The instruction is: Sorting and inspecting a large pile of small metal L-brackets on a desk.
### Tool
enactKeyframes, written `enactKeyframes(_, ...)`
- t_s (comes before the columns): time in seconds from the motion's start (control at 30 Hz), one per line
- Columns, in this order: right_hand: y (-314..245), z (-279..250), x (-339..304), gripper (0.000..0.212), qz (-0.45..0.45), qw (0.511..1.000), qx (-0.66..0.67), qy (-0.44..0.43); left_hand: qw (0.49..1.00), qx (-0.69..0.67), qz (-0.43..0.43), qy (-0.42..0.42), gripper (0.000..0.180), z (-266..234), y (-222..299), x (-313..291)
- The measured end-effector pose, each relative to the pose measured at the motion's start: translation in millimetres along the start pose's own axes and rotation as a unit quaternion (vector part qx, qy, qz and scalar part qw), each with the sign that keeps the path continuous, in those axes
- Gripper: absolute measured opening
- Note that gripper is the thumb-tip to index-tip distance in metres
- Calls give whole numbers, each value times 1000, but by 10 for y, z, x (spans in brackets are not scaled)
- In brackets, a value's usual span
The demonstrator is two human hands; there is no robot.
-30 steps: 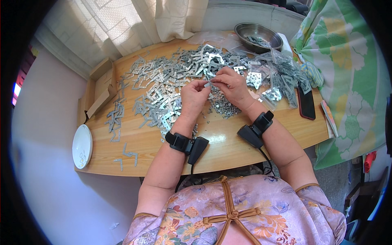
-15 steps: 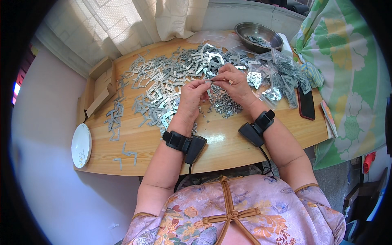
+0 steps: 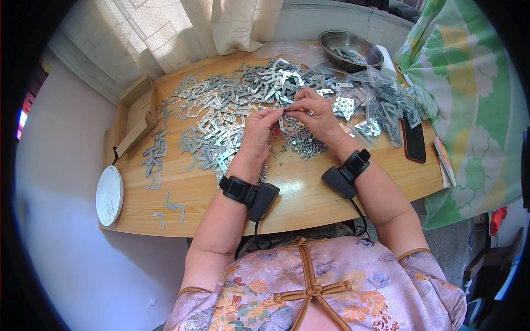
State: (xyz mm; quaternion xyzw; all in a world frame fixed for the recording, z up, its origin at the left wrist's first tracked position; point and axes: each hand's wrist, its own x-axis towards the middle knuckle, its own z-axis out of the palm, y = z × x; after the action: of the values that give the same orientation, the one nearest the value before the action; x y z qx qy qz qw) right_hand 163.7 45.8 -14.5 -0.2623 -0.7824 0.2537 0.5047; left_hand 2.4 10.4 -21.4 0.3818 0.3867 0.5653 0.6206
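Note:
Over the middle of the table, my left hand and my right hand meet fingertip to fingertip. Both are closed in a pinch around something tiny and dark; fingers cover most of it, so its kind cannot be made out. Beyond and to the left spreads a heap of flat L-shaped metal corner brackets. Just below my right hand lies a pile of small metal fasteners, too small to tell apart. Clear plastic bags filled with metal parts are to the right of my right hand.
At the back right stands a steel bowl with metal pieces inside. A phone rests near the table's right edge. On the left are an open cardboard box and a white plate. Several brackets lie apart at the front left.
Both hands stay in nearly the same place, still pinched together. The fingertips of my right hand have shifted slightly around the tiny thing.

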Motion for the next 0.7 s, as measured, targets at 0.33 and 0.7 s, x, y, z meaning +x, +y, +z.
enactKeyframes(0.33, 25, 21, -2, 13, -13, 999, -24, 18, 1000, 20, 6, -10, 13, -29, -27, 23)
enactKeyframes(0.7, 25, 84, -21, 13, -34, 994, -89, 56, 1000, -20, -12, -15, 12, -15, -40, 8)
